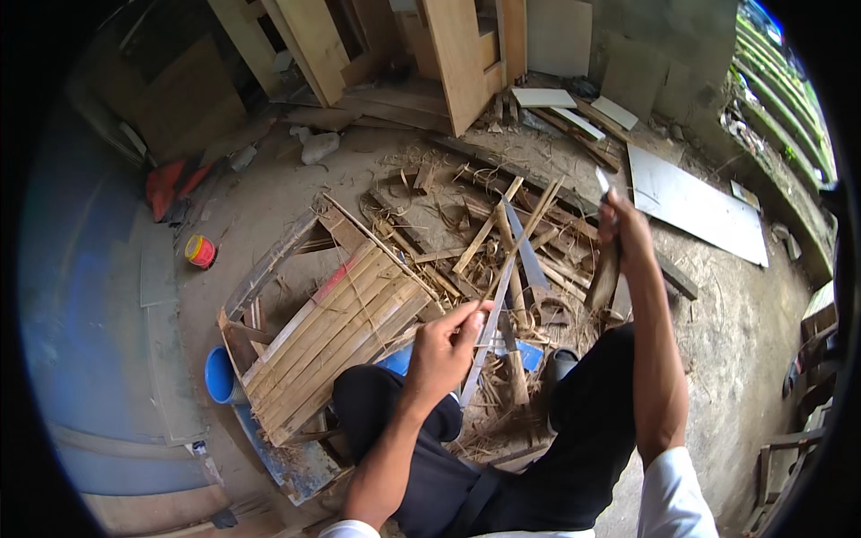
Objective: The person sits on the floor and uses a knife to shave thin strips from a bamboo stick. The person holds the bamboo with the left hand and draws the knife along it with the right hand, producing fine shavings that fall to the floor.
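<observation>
My left hand is closed, with thumb and forefinger pinched on a thin strip that slants over the debris between my knees. Its material is hard to make out. Raised at the right, my right hand wraps around a knife; its short pale blade points up and away. A dark curved piece extends below that fist, and I cannot tell whether it is part of the knife. Between the hands lies a handsaw with a grey-blue blade, among several wooden sticks.
A slatted wooden frame lies at the left, beside a blue bucket and a small red-yellow tub. Shavings and offcuts cover the floor ahead. A white board lies far right; tall wooden panels stand behind.
</observation>
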{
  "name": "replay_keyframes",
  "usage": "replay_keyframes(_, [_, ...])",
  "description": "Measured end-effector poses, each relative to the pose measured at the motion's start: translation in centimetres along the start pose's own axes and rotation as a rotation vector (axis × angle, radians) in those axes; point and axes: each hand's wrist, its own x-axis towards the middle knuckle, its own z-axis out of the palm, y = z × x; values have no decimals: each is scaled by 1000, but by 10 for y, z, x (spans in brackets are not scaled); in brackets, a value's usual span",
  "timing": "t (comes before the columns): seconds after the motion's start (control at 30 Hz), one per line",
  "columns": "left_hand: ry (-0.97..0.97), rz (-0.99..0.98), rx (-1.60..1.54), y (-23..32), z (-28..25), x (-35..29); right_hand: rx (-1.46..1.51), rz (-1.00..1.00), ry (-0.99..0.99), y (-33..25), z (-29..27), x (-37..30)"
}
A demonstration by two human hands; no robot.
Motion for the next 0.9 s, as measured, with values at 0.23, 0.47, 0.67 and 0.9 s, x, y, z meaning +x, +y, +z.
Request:
replay_keyframes(0.23, [116,-167,-238,5,-15,12,-115,-162,-200,15,80,-65])
replay_keyframes(0.47, [92,-168,-124,2,-9,10,-376,176,-621,40,114,-103])
replay_keyframes(0.67, [122,-62,-7,6,-1,5,-307,446,-673,24,106,-92])
replay_keyframes(0.9, [61,-96,27,8,6,0,-382,278,-350,13,99,-85])
